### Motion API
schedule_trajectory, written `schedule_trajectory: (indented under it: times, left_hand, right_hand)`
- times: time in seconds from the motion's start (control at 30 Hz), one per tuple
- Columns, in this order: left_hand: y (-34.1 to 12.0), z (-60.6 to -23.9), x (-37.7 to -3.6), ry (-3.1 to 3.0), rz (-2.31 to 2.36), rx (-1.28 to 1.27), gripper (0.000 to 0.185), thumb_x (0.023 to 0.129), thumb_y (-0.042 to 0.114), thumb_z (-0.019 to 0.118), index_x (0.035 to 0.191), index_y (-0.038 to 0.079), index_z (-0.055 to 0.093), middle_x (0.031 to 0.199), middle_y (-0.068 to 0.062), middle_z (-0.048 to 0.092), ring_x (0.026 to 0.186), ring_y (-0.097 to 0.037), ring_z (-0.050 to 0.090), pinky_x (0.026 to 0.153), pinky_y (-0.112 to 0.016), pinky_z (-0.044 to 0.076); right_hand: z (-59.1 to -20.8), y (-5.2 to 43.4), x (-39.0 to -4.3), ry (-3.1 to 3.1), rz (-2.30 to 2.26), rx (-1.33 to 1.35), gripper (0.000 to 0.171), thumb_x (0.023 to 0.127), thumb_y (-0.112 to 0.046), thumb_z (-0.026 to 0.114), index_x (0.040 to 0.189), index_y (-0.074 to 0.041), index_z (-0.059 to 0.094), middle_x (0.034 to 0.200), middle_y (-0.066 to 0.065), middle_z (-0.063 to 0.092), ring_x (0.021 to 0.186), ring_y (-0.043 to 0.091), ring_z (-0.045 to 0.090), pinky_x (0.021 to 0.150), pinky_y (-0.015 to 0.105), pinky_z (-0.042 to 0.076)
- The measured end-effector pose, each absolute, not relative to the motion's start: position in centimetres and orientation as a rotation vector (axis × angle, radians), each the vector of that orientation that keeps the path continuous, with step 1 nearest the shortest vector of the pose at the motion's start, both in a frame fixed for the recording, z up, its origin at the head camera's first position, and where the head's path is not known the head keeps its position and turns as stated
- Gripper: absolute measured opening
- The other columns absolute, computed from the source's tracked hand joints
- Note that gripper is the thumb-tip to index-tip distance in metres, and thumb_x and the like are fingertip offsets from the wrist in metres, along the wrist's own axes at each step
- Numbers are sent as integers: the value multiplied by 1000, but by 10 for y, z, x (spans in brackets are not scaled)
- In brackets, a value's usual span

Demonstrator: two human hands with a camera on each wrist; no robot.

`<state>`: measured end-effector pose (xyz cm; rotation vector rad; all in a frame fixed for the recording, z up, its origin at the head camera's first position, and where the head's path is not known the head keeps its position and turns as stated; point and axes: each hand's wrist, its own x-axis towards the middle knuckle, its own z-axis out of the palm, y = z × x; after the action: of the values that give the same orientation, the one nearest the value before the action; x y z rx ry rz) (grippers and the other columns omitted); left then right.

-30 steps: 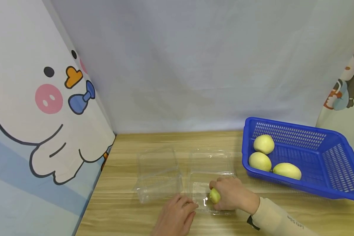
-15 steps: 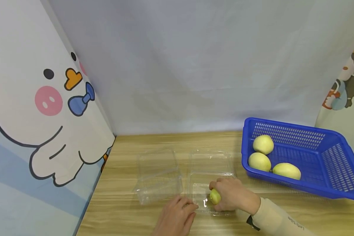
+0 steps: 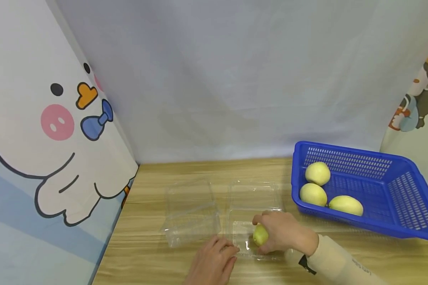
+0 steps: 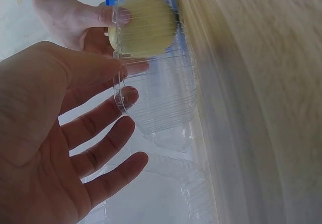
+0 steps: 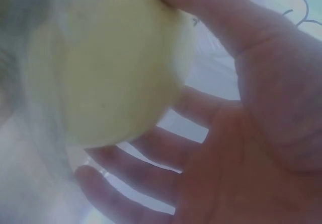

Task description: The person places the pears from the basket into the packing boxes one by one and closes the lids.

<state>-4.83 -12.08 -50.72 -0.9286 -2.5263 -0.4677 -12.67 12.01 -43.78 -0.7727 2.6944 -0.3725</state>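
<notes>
A pale yellow pear (image 3: pixel 260 235) rests low inside a clear plastic clamshell box (image 3: pixel 239 239), whose lid lies back behind it. My right hand (image 3: pixel 281 232) curls over the pear from the right; in the right wrist view thumb and fingers lie around the pear (image 5: pixel 121 73). At the near left corner of the box is my left hand (image 3: pixel 214 259). The left wrist view has its thumb and index finger pinching the box rim (image 4: pixel 118 85), the other fingers loosely spread. The base of the pear is partly hidden by the box wall there.
A blue perforated basket (image 3: pixel 403 198) stands at the right with three more pears (image 3: pixel 317 173) in it. A second clear clamshell box (image 3: pixel 190 213) sits opened to the left on the wooden table (image 3: pixel 146 186). A pale cloth wall (image 3: pixel 217 99) closes off the back.
My right hand has shifted slightly and its fingers sit a little higher over the pear, showing more of it. The left hand stays at the box corner.
</notes>
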Motion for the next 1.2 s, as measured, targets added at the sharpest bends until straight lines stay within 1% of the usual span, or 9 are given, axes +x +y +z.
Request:
schedule_trajectory:
  times: [0.23, 0.33, 0.47, 0.53, 0.67, 0.87, 0.97, 1.1, 1.2]
  left_hand:
    - [-121, -506, -48, -2549, -477, -922, 14, 88, 18, 85, 102, 19, 82, 100, 7, 75, 95, -10, 67, 83, -24, 58]
    - [-121, -506, -48, -2556, -484, -917, 14, 88, 18, 85, 102, 19, 82, 100, 7, 75, 95, -10, 67, 82, -24, 59]
    - [-122, -506, -48, -2549, -485, -914, 14, 88, 18, 85, 102, 19, 82, 100, 7, 75, 95, -10, 67, 82, -24, 58]
    - [-122, -507, -48, -2541, -479, -916, 14, 87, 19, 85, 102, 20, 82, 100, 8, 75, 95, -10, 66, 82, -24, 58]
    - [-122, -508, -48, -2532, -464, -922, 15, 87, 20, 85, 101, 21, 81, 100, 8, 75, 95, -9, 66, 83, -24, 57]
    - [-121, -508, -49, -2541, -485, -930, 14, 88, 19, 84, 102, 20, 82, 100, 8, 74, 94, -9, 66, 82, -23, 57]
    - [-122, -508, -49, -2545, -503, -934, 14, 88, 18, 84, 102, 19, 82, 100, 7, 75, 93, -10, 66, 81, -23, 57]
    - [-122, -507, -48, -2566, -522, -928, 14, 89, 17, 84, 103, 19, 82, 101, 6, 76, 94, -10, 67, 81, -24, 58]
    - [-122, -507, -48, -2569, -519, -922, 14, 89, 17, 84, 103, 19, 83, 102, 6, 76, 95, -11, 68, 83, -25, 59]
  right_hand:
    - [-430, 121, -127, 2694, -352, -789, 66, 64, -41, 95, 120, -15, 73, 109, 3, 74, 97, 28, 70, 77, 54, 59]
    - [-425, 121, -127, 2691, -349, -796, 67, 65, -42, 96, 122, -14, 73, 112, 5, 74, 100, 31, 71, 79, 56, 60]
    - [-419, 121, -128, 2700, -334, -804, 68, 67, -43, 97, 124, -14, 74, 114, 6, 75, 100, 34, 72, 77, 56, 60]
    - [-416, 121, -128, 2707, -319, -802, 68, 67, -44, 96, 124, -15, 73, 114, 6, 75, 100, 34, 72, 76, 55, 60]
    - [-410, 122, -131, 2700, -316, -767, 68, 70, -45, 95, 127, -15, 73, 119, 7, 74, 104, 34, 72, 78, 56, 60]
    - [-397, 125, -138, 2715, -334, -741, 65, 74, -45, 94, 128, -17, 72, 125, 8, 74, 105, 31, 73, 81, 54, 60]
    - [-390, 128, -143, 2747, -333, -738, 64, 76, -47, 92, 129, -18, 72, 130, 9, 74, 106, 31, 73, 78, 52, 60]
    - [-381, 134, -148, 2780, -359, -743, 64, 78, -49, 90, 130, -18, 72, 133, 12, 73, 105, 30, 73, 73, 45, 60]
    - [-376, 138, -150, 2804, -381, -746, 64, 78, -52, 89, 130, -18, 72, 133, 12, 73, 107, 30, 73, 75, 44, 61]
